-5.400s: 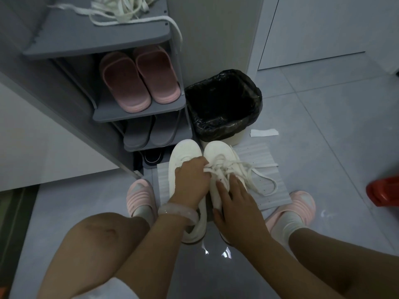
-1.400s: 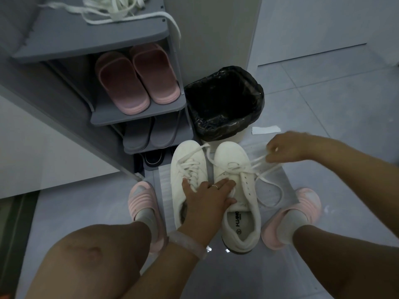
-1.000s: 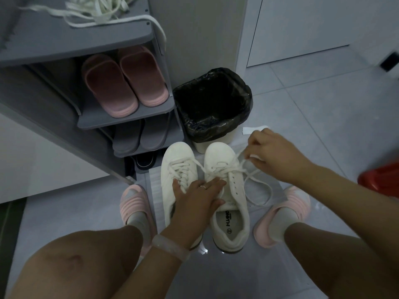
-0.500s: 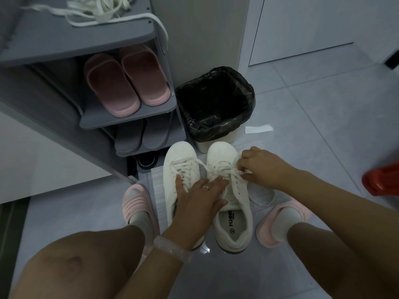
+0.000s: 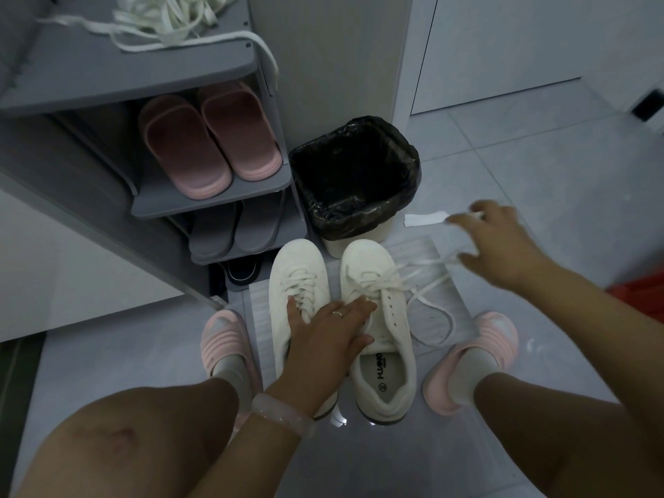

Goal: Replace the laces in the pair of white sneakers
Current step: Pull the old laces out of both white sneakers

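You're crouching on a grey tiled floor [image 5: 521,145] next to a grey shoe rack [image 5: 215,204], with a black-lined bin [image 5: 354,177] just behind the toes of the sneakers. Both white sneakers are sitting side by side on a ribbed mat [image 5: 431,307] between your feet, toes pointing at the bin. Your left hand [image 5: 325,339] is lying flat across the two of them, fingers straight, pressing down on the left sneaker [image 5: 287,278] and the tongue area of the right sneaker [image 5: 377,282]. Your right hand [image 5: 499,242] is hovering off past the mat's far right corner, blurry; the lace [image 5: 427,300] is running up toward it from the right sneaker's eyelets, but I honestly can't tell if you're actually pinching it. More of that lace is looping loose on the mat's right edge. A pile of spare white laces [image 5: 169,16] is sitting on the rack's top shelf, one end dangling over the edge.
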Tool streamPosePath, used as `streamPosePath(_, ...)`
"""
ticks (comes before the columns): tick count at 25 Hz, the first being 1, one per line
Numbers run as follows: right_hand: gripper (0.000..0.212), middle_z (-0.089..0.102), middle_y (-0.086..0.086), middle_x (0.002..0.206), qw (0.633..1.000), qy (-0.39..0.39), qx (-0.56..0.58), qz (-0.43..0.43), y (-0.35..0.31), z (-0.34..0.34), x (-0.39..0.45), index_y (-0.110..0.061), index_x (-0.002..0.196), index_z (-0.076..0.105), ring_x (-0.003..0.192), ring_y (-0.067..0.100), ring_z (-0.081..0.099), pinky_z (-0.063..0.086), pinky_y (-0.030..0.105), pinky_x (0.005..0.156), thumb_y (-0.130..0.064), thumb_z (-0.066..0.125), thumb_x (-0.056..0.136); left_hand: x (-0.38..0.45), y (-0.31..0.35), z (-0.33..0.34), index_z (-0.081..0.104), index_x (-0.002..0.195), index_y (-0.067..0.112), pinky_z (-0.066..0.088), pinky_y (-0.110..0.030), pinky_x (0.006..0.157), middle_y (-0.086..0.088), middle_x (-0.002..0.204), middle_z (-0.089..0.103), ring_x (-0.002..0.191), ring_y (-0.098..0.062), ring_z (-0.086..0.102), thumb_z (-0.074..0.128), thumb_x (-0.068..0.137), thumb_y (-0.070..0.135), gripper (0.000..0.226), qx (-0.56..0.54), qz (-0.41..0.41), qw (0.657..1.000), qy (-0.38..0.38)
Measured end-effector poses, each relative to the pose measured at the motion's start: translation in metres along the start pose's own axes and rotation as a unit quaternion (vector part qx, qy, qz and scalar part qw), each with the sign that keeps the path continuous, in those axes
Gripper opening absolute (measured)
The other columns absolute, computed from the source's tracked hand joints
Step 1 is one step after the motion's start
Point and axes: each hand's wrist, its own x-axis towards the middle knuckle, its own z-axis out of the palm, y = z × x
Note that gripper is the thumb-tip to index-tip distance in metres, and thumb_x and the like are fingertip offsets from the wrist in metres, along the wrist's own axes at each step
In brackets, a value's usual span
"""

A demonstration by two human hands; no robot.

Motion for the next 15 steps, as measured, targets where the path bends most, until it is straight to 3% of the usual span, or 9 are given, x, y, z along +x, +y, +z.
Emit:
streamPosePath(2, 0.038, 0.054, 0.021, 0.118, 0.988, -0.026, -0.019, -0.150, -0.019, 0.014, -0.005, -0.014, 0.106, 0.068, 0.106, 0.045, 0.050, 0.046, 0.048, 0.083, -0.006, 0.075, 0.070, 0.000, 0.001, -0.001, 0.025, 0.139, 0.045, -0.014, -0.053, 0.111, 0.026, 0.147, 0.027, 0.139, -0.001, 0.021, 0.037, 0.095, 0.042, 0.045, -0.006, -0.005, 1.000, -0.003)
streamPosePath(4, 0.028, 0.061, 0.016, 0.098, 0.975, -0.005, -0.024, -0.223, -0.037, 0.017, -0.004, -0.013, 0.090, 0.072, 0.089, 0.040, 0.058, 0.049, 0.042, 0.070, -0.005, 0.079, 0.064, 0.000, 0.001, -0.003, 0.025, 0.139, 0.045, -0.015, -0.053, 0.111, 0.026, 0.148, 0.025, 0.139, -0.002, 0.021, 0.037, 0.095, 0.042, 0.045, 0.001, -0.007, 1.000, -0.007)
streamPosePath(7, 0.026, 0.051, 0.006, 0.116, 0.977, -0.040, -0.049, -0.205, -0.055, 0.024, -0.004, -0.018, 0.111, 0.065, 0.109, 0.026, 0.046, 0.038, 0.034, 0.084, -0.025, 0.061, 0.087, 0.000, 0.001, -0.002, 0.025, 0.138, 0.045, -0.014, -0.053, 0.110, 0.026, 0.148, 0.025, 0.139, -0.002, 0.022, 0.037, 0.095, 0.042, 0.045, 0.002, -0.005, 1.000, -0.004)
streamPosePath(11, 0.027, 0.045, 0.001, 0.124, 0.975, -0.085, -0.057, -0.197, -0.060, 0.029, -0.004, -0.021, 0.114, 0.060, 0.117, 0.019, 0.038, 0.035, 0.029, 0.094, -0.034, 0.051, 0.091, 0.001, 0.000, -0.002, 0.025, 0.138, 0.046, -0.015, -0.052, 0.110, 0.026, 0.148, 0.026, 0.139, -0.003, 0.022, 0.038, 0.095, 0.043, 0.045, -0.004, -0.009, 1.000, -0.006)
streamPosePath(13, 0.026, 0.047, 0.004, 0.122, 0.975, -0.089, -0.065, -0.193, -0.061, 0.030, -0.006, -0.018, 0.112, 0.061, 0.114, 0.021, 0.041, 0.037, 0.031, 0.090, -0.030, 0.051, 0.091, 0.001, 0.001, -0.003, 0.026, 0.138, 0.045, -0.015, -0.052, 0.110, 0.025, 0.148, 0.026, 0.139, -0.003, 0.023, 0.038, 0.095, 0.043, 0.045, -0.003, -0.011, 1.000, -0.009)
streamPosePath(15, 0.018, 0.056, 0.010, 0.104, 0.973, -0.027, -0.091, -0.209, -0.062, 0.026, -0.005, -0.009, 0.095, 0.066, 0.097, 0.029, 0.052, 0.042, 0.035, 0.074, -0.019, 0.065, 0.079, 0.000, 0.002, -0.003, 0.026, 0.138, 0.045, -0.015, -0.052, 0.110, 0.025, 0.148, 0.027, 0.137, -0.003, 0.025, 0.038, 0.095, 0.043, 0.045, 0.001, -0.011, 1.000, -0.007)
